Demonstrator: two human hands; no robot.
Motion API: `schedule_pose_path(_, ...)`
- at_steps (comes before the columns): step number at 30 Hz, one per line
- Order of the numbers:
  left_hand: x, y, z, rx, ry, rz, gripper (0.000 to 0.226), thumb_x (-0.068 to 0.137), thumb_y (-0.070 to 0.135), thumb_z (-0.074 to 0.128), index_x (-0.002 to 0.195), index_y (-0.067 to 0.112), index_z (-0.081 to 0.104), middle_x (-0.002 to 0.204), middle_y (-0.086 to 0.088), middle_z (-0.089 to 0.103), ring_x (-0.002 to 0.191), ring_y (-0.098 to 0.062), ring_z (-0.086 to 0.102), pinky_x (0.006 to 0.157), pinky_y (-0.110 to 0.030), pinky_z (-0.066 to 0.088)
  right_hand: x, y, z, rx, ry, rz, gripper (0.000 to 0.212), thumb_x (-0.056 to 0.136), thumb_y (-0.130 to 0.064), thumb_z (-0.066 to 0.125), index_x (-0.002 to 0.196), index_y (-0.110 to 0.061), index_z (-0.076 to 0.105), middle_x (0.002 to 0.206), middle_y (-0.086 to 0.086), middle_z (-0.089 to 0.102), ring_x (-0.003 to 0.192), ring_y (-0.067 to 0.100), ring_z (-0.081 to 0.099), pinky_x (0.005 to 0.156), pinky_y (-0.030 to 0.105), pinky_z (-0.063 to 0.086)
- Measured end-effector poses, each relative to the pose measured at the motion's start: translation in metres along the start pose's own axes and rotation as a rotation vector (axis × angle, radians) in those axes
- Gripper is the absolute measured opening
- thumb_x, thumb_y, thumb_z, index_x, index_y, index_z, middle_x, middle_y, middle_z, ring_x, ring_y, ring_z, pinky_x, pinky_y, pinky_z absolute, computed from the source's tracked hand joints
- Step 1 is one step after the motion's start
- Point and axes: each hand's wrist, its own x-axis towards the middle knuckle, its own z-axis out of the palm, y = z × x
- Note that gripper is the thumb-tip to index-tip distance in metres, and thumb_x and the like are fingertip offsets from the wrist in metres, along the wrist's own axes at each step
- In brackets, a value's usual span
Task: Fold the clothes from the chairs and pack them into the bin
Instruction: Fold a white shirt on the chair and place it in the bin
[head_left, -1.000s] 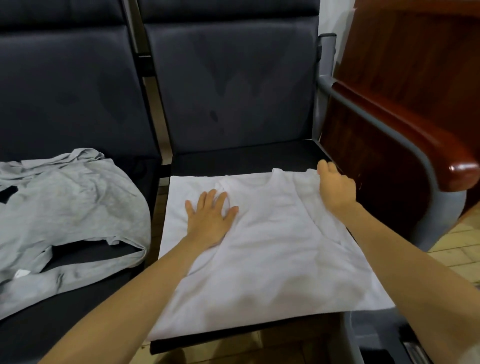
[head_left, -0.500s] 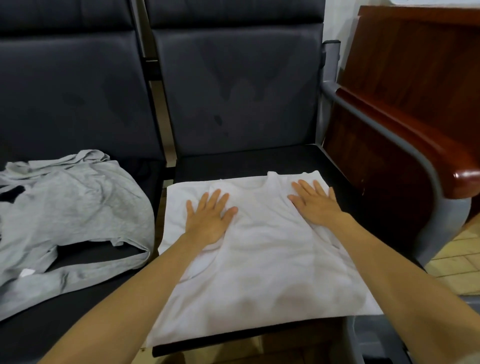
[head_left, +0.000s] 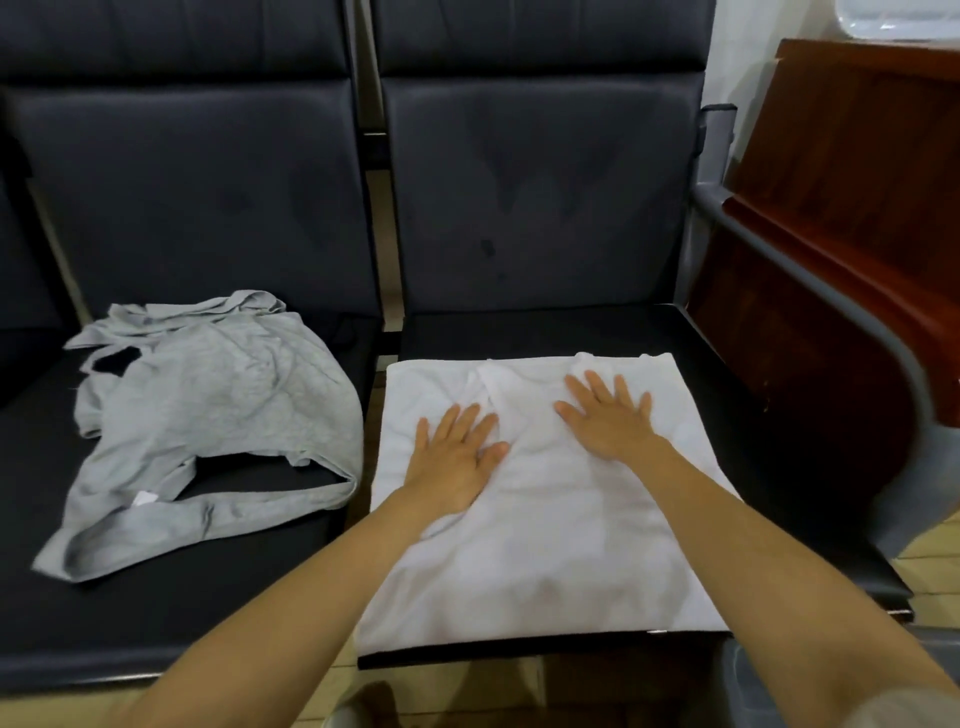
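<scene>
A white top (head_left: 545, 545) lies flat on the right chair seat (head_left: 701, 338), its sides folded in so that it forms a rectangle with the neckline toward the backrest. My left hand (head_left: 454, 457) presses flat on its upper left part, fingers spread. My right hand (head_left: 610, 423) lies flat on the upper middle, just right of the neckline, fingers straight. A crumpled grey garment (head_left: 218, 415) lies unfolded on the left chair seat (head_left: 156, 623). No bin is clearly in view.
Dark padded backrests (head_left: 540, 192) rise behind both seats. A grey metal armrest (head_left: 831, 291) and a reddish wooden desk (head_left: 857, 208) stand close on the right. Pale wooden floor (head_left: 930, 566) shows at the lower right.
My right hand has left the shirt's right shoulder edge and come inward to lie flat on the cloth. The shirt's right side now lies folded over. The left hand stays in place.
</scene>
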Motion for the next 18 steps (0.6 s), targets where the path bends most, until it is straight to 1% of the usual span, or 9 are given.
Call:
schedule_pose_path(3,-0.009,-0.003,-0.012,-0.121,-0.028,0.009,0.057,0.102,0.049,0.023,0.153,0.031,0.006,0.161,0.005,-0.009,0.148,-0.016,-0.01,0.118,-0.045,-0.01,0.0,-0.007,-0.01,-0.027,-0.077,0.053,0.067,0.091,-0.072,0.012,0.149,-0.044,-0.007,0.16,-0.011,-0.014,0.147,0.032,-0.012,0.11,0.065,-0.007)
schedule_pose_path(5,-0.023,-0.007,-0.022,-0.202,0.017,-0.024,0.057,0.101,0.046,0.032,0.152,0.03,0.014,0.161,0.002,0.0,0.148,-0.018,-0.002,0.119,-0.042,-0.004,-0.006,-0.013,-0.014,-0.077,-0.077,0.062,0.071,0.089,-0.074,0.011,0.149,-0.043,-0.009,0.16,-0.01,-0.013,0.146,0.036,-0.01,0.108,0.067,-0.009)
schedule_pose_path(7,-0.042,-0.014,-0.031,-0.236,0.072,-0.091,0.055,0.1,0.043,0.041,0.15,0.025,0.026,0.159,-0.001,0.016,0.145,-0.02,0.014,0.118,-0.038,0.011,-0.016,-0.024,-0.012,-0.12,-0.02,0.071,0.071,0.091,-0.071,0.012,0.151,-0.038,-0.009,0.161,-0.007,-0.009,0.146,0.037,-0.01,0.107,0.067,-0.01)
schedule_pose_path(8,-0.053,-0.018,-0.036,-0.266,0.084,-0.133,0.055,0.098,0.041,0.046,0.147,0.022,0.031,0.156,-0.003,0.022,0.142,-0.022,0.022,0.116,-0.036,0.02,-0.021,-0.032,-0.009,-0.139,0.022,0.066,0.069,0.094,-0.066,0.016,0.152,-0.033,-0.005,0.161,-0.004,-0.004,0.146,0.036,-0.009,0.108,0.066,-0.009)
schedule_pose_path(9,-0.066,-0.021,-0.04,-0.307,0.075,-0.175,0.055,0.097,0.038,0.05,0.146,0.02,0.033,0.153,-0.005,0.026,0.138,-0.024,0.028,0.112,-0.035,0.027,-0.027,-0.042,-0.006,-0.148,0.069,0.041,0.065,0.098,-0.058,0.022,0.153,-0.027,0.004,0.16,0.0,0.004,0.147,0.035,-0.006,0.11,0.065,-0.005)
schedule_pose_path(11,-0.09,-0.027,-0.045,-0.351,0.025,-0.248,0.06,0.094,0.034,0.056,0.144,0.014,0.032,0.146,-0.007,0.029,0.131,-0.026,0.037,0.102,-0.03,0.036,-0.038,-0.067,-0.002,-0.103,0.193,-0.091,0.052,0.1,-0.041,0.035,0.146,-0.019,0.029,0.152,0.004,0.027,0.144,0.029,0.013,0.114,0.055,0.01)
schedule_pose_path(13,-0.111,-0.034,-0.042,-0.369,-0.05,-0.318,0.07,0.089,0.034,0.063,0.144,0.009,0.029,0.144,-0.009,0.03,0.127,-0.026,0.041,0.094,-0.028,0.039,-0.047,-0.099,0.002,0.029,0.278,-0.275,0.041,0.098,-0.031,0.045,0.137,-0.016,0.046,0.141,0.007,0.045,0.134,0.026,0.034,0.11,0.04,0.027)
schedule_pose_path(15,-0.121,-0.042,-0.035,-0.421,-0.121,-0.377,0.075,0.083,0.037,0.069,0.141,0.006,0.032,0.142,-0.01,0.037,0.122,-0.023,0.046,0.088,-0.027,0.043,-0.052,-0.132,0.007,0.146,0.24,-0.404,0.039,0.099,-0.028,0.047,0.136,-0.014,0.049,0.137,0.009,0.049,0.129,0.026,0.04,0.107,0.034,0.032)
schedule_pose_path(18,-0.125,-0.049,-0.029,-0.538,-0.162,-0.405,0.056,0.082,0.037,0.071,0.123,0.006,0.05,0.122,-0.005,0.055,0.104,-0.017,0.055,0.069,-0.023,0.043,-0.046,-0.173,0.018,0.164,0.132,-0.476,0.044,0.1,-0.03,0.044,0.141,-0.016,0.043,0.143,0.011,0.043,0.131,0.028,0.038,0.11,0.036,0.031)
